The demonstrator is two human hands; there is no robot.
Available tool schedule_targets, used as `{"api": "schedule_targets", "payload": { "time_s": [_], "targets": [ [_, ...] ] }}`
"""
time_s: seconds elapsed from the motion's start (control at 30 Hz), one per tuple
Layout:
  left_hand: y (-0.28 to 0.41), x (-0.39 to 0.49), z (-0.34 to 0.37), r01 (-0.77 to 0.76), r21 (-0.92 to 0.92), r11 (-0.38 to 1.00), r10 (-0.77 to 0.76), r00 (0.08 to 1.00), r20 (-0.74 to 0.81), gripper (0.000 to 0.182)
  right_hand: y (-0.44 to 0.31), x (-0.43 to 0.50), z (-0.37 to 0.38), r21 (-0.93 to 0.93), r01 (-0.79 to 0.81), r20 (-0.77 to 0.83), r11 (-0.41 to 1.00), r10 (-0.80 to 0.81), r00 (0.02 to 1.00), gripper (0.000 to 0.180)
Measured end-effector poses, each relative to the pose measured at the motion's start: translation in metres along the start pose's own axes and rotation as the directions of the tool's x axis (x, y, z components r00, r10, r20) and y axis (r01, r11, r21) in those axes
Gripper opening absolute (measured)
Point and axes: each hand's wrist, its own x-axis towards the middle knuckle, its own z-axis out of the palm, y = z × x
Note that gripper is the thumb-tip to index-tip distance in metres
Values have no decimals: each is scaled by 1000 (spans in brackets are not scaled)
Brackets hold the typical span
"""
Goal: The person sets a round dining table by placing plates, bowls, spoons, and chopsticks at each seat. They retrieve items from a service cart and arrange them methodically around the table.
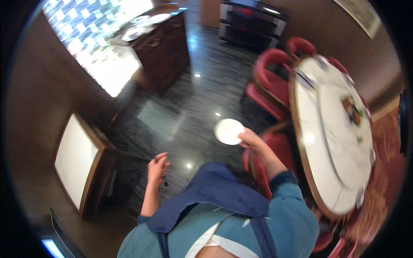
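My right hand (250,138) grips a small round white plate or shallow dish (228,131) by its edge, out in front of my body. The dish is held above the dark floor, and nothing can be made out on it. To the left, my left hand (158,169) hangs with loosely bent fingers and no visible object in it. A blue apron (216,187) covers my front. Dark polished stone flooring (193,113) lies below both hands.
An oval marble-topped table (316,135) with red chairs (271,71) runs along the right. On the left stands a small white-topped side table (77,158). A dark wooden cabinet (164,51) bears white dishes (142,29). A black shelf cart (251,25) stands farther off.
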Motion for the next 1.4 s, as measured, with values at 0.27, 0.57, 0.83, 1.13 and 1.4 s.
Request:
{"api": "schedule_targets", "payload": {
  "time_s": [0.27, 0.57, 0.83, 1.13, 1.4],
  "targets": [
    [115, 197, 62, -26, -126, 992, 43, 990, 136, 25, -77, 207, -83, -113, -291, -262, 950, 254, 931, 33],
    [243, 356, 18, -95, -269, 958, 65, 991, -121, 27, -252, 534, -35, -127, -83, -129, 988, 66, 989, 22],
    [307, 507, 7, -259, -338, 905, 143, 932, -332, 38, -376, 782, 41, -38, 91, -102, 995, -95, 990, 18],
    [435, 702, -2, -416, -343, 842, 251, 865, -433, 41, -446, 1024, 88, -5, 25, -200, 1000, -25, 980, 24],
    [460, 763, -10, -346, -413, 843, 148, 886, -440, 38, -425, 1128, 81, -30, -48, -191, 998, 41, 981, 26]
  ]
}}
